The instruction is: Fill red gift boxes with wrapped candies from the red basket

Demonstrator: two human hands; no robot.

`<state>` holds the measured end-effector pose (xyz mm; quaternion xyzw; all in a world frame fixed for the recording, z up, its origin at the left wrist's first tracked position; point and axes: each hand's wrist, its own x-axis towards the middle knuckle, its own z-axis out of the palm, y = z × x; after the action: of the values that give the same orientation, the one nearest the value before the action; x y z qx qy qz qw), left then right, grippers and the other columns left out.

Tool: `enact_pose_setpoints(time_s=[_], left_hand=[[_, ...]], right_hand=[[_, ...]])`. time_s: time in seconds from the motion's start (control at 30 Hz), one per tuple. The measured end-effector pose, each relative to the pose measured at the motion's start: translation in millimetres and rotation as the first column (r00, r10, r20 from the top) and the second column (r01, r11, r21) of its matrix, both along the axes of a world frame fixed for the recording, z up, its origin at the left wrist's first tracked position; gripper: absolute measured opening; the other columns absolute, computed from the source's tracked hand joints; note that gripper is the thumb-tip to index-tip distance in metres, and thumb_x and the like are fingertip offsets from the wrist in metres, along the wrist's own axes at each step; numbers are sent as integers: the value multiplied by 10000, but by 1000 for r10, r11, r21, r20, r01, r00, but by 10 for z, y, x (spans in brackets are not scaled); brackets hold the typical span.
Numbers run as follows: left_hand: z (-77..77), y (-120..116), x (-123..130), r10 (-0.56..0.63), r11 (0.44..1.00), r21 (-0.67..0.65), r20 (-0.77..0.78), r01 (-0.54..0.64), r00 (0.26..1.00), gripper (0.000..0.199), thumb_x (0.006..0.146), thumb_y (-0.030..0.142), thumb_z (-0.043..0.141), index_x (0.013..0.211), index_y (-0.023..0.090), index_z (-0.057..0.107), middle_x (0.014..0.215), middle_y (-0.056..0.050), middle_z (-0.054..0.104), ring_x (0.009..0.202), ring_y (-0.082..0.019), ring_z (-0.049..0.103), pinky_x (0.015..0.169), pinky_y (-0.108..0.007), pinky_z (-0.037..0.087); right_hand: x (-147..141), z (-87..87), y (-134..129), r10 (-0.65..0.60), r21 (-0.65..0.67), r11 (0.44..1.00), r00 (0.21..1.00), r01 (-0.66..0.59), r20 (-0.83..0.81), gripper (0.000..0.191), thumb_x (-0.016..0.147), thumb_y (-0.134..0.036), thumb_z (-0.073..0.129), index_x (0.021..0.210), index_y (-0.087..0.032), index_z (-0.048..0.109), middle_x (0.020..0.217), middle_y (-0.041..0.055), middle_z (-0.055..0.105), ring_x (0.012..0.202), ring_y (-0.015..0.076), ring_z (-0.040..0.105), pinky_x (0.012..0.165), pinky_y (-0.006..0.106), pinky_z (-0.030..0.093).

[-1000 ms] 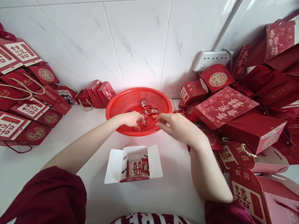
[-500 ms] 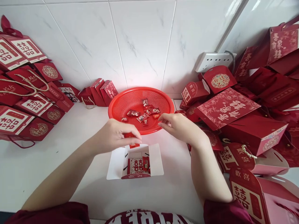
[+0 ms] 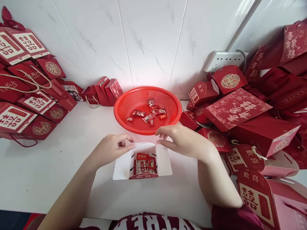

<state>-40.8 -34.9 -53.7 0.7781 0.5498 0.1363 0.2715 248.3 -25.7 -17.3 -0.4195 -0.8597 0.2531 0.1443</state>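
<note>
A small open gift box (image 3: 144, 176) with white inner flaps spread to both sides stands on the white table in front of me. Inside it lie red wrapped sweets (image 3: 142, 156) and a packet with a double-happiness print (image 3: 144, 166). My left hand (image 3: 111, 148) hovers at the box's upper left, thumb and fingers apart, holding nothing. Over the upper right flap is my right hand (image 3: 183, 142), its fingers loosely bent and apart with nothing between them. Behind the box sits a red plastic basket (image 3: 122, 119), with several wrapped sweets (image 3: 154, 111) on its bottom.
Red gift boxes (image 3: 38, 102) are stacked on the left, with smaller ones (image 3: 105, 91) by the wall. A large heap of red boxes (image 3: 240, 111) fills the right side. A white power strip (image 3: 224, 60) rests against the tiled wall (image 3: 151, 41).
A red wrapped sweet beneath my left hand has dropped into the box. My right hand has moved from the basket's rim down toward the box. The view has shifted slightly.
</note>
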Motion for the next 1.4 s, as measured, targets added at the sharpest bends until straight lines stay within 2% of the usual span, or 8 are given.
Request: enact_pose_setpoints(time_s=[0.17,0.3,0.43,0.63,0.83,1.03,1.23,1.4], left_hand=[[-139,-12,-64,148,981,-182,460,-70,876,264,899,444,652,1030,216,631,651,32,623,584,-116,604,551,-204,508],[-205,-59,-107,-65,987,-65,664,145,745,228,936,355,614,1094,192,634,1018,-91,740,933,-221,723,809,-334,604],[-301,-112,-29,-424,895,320,388,311,818,437,862,353,712,1264,207,623,1292,-143,644,1190,-291,622,992,-413,543],[-479,-183,207,-516,711,574,34,406,856,556,892,318,678,1406,228,485,1494,-190,439,1312,-321,516,1024,-482,512],[-585,-291,354,-577,647,645,66,407,814,264,882,224,672,1135,164,627,1470,-213,461,1446,-403,330,1089,-575,448],[-670,-315,427,-653,521,733,13,437,758,147,927,131,533,1041,138,625,1284,-198,652,1261,-284,593,1058,-466,515],[-728,-256,423,-610,516,784,55,344,790,95,910,99,549,970,151,600,1091,-116,757,1042,-197,719,988,-354,574],[-769,-191,356,-609,421,852,12,311,793,169,888,50,502,972,151,609,994,-106,777,970,-187,741,913,-315,614]], right_hand=[[-210,-121,51,56,-74,996,993,-48,100,214,922,-297,625,1101,-185,662,944,70,717,801,193,638,635,267,398],[-315,-207,122,12,48,999,981,-22,192,231,977,-287,523,803,-176,627,652,7,598,544,123,448,521,270,243],[-282,-237,166,-72,182,983,974,32,216,289,997,-297,503,736,-185,556,589,-25,515,512,110,362,528,274,216],[-259,-210,144,-109,281,958,976,53,188,195,1001,-269,504,839,-192,580,678,-10,599,563,124,467,543,272,233],[-293,-253,154,-108,295,954,976,49,188,226,1007,-285,490,810,-193,554,628,-19,557,515,119,424,525,267,229],[-325,-252,143,-150,306,948,973,91,177,190,1000,-279,512,839,-197,573,659,-11,608,544,133,492,533,264,258],[-26,-47,89,-163,262,952,987,156,8,115,994,-214,510,992,-208,624,971,31,700,793,166,638,655,266,402],[214,2,77,-267,167,957,945,237,191,144,893,-142,602,1007,-219,645,939,29,717,823,209,661,674,290,433]])
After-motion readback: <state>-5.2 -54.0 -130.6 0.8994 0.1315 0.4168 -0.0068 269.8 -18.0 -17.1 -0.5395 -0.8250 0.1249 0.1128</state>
